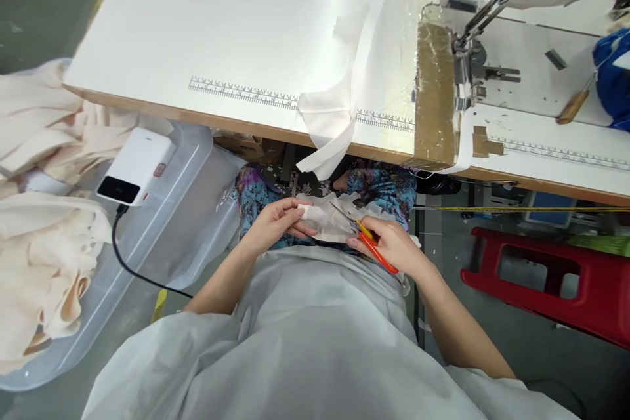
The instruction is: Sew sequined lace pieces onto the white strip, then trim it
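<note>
Over my lap, my left hand [285, 220] pinches a piece of white fabric [322, 220] between thumb and fingers. My right hand [386, 243] is wrapped round scissors [377, 251] with orange and yellow handles. Their blades point up and left over the fabric, close to my left hand. More thin white material lies beneath the blades, across my legs. Above my hands, a white fabric piece [327, 119] hangs over the table's front edge, crossing the printed ruler.
A white table [246, 33] spans the front, with a sewing machine [472, 65] at right. A plastic bin [182, 164] of cream fabric stands left, a white power bank [136, 167] on it. A red stool [546, 275] is at right.
</note>
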The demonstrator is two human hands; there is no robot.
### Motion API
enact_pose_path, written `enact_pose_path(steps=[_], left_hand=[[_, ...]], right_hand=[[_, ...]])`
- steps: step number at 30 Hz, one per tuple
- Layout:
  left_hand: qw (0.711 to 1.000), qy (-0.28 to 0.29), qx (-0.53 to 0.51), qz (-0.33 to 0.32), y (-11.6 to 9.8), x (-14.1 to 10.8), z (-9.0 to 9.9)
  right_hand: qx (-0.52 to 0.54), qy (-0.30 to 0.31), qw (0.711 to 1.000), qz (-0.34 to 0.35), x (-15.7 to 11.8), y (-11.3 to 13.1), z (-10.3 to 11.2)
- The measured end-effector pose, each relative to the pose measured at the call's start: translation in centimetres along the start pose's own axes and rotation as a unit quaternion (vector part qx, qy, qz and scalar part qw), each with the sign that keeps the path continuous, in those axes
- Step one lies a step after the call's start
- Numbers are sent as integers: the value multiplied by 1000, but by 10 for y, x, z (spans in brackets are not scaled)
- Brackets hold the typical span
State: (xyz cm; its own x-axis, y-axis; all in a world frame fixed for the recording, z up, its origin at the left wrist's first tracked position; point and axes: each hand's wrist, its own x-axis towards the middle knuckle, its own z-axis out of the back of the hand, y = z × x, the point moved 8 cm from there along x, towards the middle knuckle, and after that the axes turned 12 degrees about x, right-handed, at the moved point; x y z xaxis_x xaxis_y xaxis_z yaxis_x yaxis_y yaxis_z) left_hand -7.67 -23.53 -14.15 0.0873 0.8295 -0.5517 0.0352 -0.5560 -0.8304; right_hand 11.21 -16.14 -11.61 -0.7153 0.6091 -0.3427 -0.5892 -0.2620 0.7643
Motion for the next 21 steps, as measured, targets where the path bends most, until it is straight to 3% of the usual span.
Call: enact_pose_path(steps=[2, 4, 6, 8, 10, 13, 14, 16, 18, 21], left_hand=[[997, -32, 71, -14, 2, 1, 12], [969, -144, 192, -55, -7, 3, 36], [896, -292, 309, -130, -33, 0, 57], [821, -372, 375, -217, -66, 1, 58], [796, -359, 393, -287, -94, 12, 43], [836, -287, 349, -311, -104, 32, 30], [855, -280, 325, -290, -96, 35, 34], [879, -323, 290, -198, -61, 33, 60], [869, -407, 281, -27, -8, 15, 97], [860, -417, 290, 43, 40, -16, 116]], right_hand=[[20, -14, 1000, -7, -5, -5, 2], [35, -25, 999, -12, -7, -7, 3], [46, -32, 998, -12, -8, -7, 4], [58, -38, 998, -8, -7, -5, 4], [69, -43, 997, -1, -5, -1, 4], [83, -55, 995, 8, -7, 3, 8], [89, -61, 994, 8, -9, 3, 11], [103, -75, 992, 4, -16, 0, 16], [123, -85, 989, -7, -22, -7, 20], [152, -88, 984, -25, -26, -17, 20]])
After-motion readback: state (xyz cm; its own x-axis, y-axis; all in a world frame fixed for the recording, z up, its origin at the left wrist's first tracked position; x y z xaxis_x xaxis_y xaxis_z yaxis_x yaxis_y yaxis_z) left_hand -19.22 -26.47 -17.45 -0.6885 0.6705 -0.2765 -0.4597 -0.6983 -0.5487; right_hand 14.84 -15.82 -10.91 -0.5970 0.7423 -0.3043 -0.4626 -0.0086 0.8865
